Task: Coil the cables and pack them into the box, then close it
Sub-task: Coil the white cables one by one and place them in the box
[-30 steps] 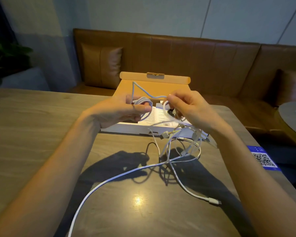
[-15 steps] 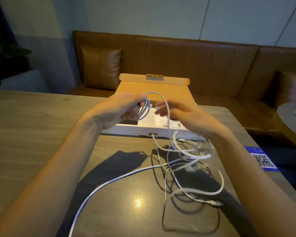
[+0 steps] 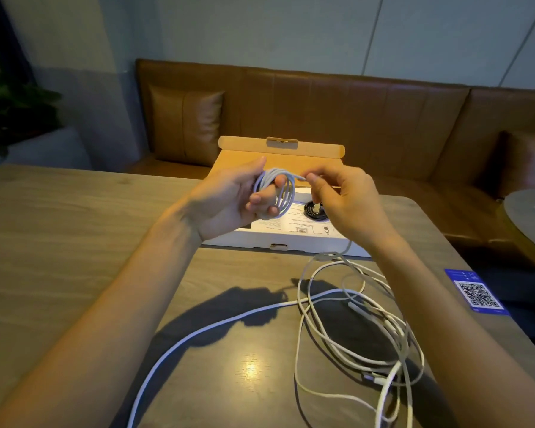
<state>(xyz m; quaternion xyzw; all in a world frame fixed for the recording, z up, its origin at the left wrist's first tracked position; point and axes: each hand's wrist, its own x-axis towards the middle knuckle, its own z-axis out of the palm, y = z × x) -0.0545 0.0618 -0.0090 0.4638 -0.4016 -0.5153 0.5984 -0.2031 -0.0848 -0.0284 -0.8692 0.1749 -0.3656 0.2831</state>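
Brown leather bench seating (image 3: pixel 352 118) runs along the grey wall behind your wooden table (image 3: pixel 74 242). Your box (image 3: pixel 291 244) sits open at the far edge, its kraft lid (image 3: pixel 278 149) standing upright. Inside it lie a printed leaflet (image 3: pixel 294 220), whose text is too small to read, and a coiled black cable (image 3: pixel 315 210) resting on that leaflet.

Your left hand (image 3: pixel 229 202) is raised above the box with a pale cable (image 3: pixel 283 193) wound in several loops round its curled fingers. Your right hand (image 3: pixel 343 199), just beside it, pinches that cable's end between thumb and forefinger at the top of the loops.

Loose white cables (image 3: pixel 352 319) lie tangled on the table nearer to you, and one thicker strand trails off toward your lower left. A blue sticker (image 3: pixel 476 291) with a QR code is stuck near the table's right edge. Its small lettering is not legible.
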